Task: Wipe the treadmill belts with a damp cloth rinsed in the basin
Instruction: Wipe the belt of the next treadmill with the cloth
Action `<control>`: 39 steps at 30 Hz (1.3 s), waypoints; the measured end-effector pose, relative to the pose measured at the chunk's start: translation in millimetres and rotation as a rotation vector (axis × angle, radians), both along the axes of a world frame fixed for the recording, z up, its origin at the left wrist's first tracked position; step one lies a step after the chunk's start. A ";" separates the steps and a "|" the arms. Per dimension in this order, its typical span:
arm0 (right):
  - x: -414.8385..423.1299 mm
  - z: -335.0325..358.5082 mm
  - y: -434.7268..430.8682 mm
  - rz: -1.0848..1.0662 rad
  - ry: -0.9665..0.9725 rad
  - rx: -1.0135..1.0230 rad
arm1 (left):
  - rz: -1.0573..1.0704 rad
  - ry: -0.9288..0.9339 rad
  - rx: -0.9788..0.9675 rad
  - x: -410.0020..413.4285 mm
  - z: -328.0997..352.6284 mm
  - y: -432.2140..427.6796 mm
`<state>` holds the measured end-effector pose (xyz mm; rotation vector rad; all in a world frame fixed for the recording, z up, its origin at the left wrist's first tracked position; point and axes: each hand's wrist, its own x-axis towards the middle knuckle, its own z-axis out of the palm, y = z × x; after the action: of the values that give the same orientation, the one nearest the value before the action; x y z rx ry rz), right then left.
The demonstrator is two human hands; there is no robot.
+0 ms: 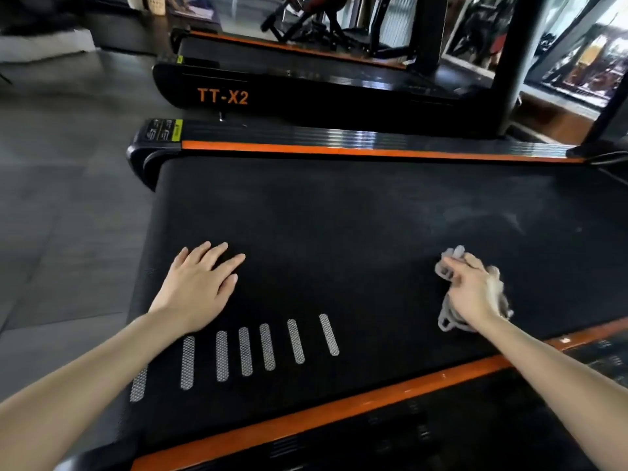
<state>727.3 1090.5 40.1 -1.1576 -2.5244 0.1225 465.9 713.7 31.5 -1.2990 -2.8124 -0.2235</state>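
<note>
Black belt [339, 226] runs left-right; right hand [472, 290] grips cloth [446, 270].

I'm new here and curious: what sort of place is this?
Most likely a gym: a treadmill belt in front, a second treadmill marked TT-X2 beyond it, and what looks like exercise equipment farther back.

This is a gym: two black and orange treadmills [306, 212] stand side by side on a dark floor [68, 198], with workout machines [316, 25] behind.
</note>
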 end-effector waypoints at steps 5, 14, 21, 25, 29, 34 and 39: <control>-104.6 2.3 -126.4 0.476 0.053 0.003 | 0.009 0.009 -0.048 2.9 3.2 1.3; -92.7 -4.3 -78.0 0.699 0.045 0.050 | 0.043 -0.011 -0.102 4.0 10.0 -1.4; -72.2 16.3 67.6 -0.247 0.000 -0.160 | 0.173 -0.026 -0.094 15.7 26.7 -1.8; -157.3 15.1 -28.6 0.191 -0.010 -0.079 | 0.251 -0.095 -0.145 14.7 43.8 -21.3; -190.5 13.0 -191.0 0.817 -0.018 -0.041 | 0.292 -0.138 -0.226 11.3 43.2 -43.6; -174.6 2.8 -249.4 1.324 0.011 -0.082 | 0.233 -0.183 -0.104 12.0 32.7 -65.7; -239.0 0.6 -167.4 0.695 -0.069 -0.006 | 0.155 -0.243 0.125 8.6 16.2 -91.4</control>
<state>488.3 923.1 40.6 -0.2414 -2.8734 0.2648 474.5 622.3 47.8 -1.0901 -3.0204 -0.5772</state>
